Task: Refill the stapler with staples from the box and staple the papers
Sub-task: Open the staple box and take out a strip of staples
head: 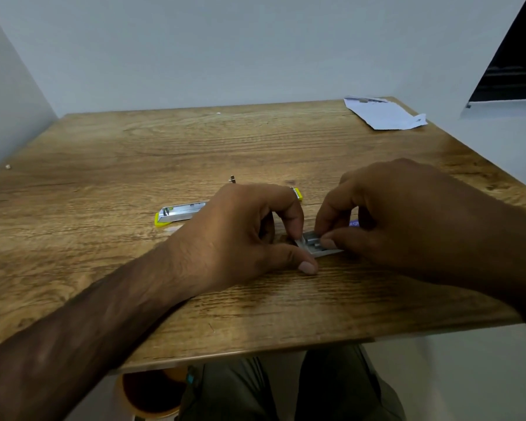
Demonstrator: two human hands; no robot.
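Nearest the camera, a bare forearm crosses the near edge of the wood-grain table (134,153) and ends in the left hand (249,229). Its forefinger and thumb are curled around the left end of a small white cardboard staple box (316,253). That box lies open on the table a little right of the middle, closer to the near edge than the far one. Inside it shows a grey block of staples (312,237). The right hand (407,214) pinches this block between thumb and forefinger, its other fingers curled and hiding most of the box. A purple printed patch (353,223) peeps out under the right hand, its lettering too blurred to read.

Just behind the left hand lies a yellow-and-silver metal stapler (179,214), opened out with its silver channel facing up. The hand covers its middle, and a yellow end shows beyond the forefinger. A small metal piece (232,178) sits just past it.

White papers (383,113) lie at the far right corner, with dark marks near their far edge that cannot be read. Below the near edge are olive-green trousers (231,390) and a round orange-brown container (146,393).
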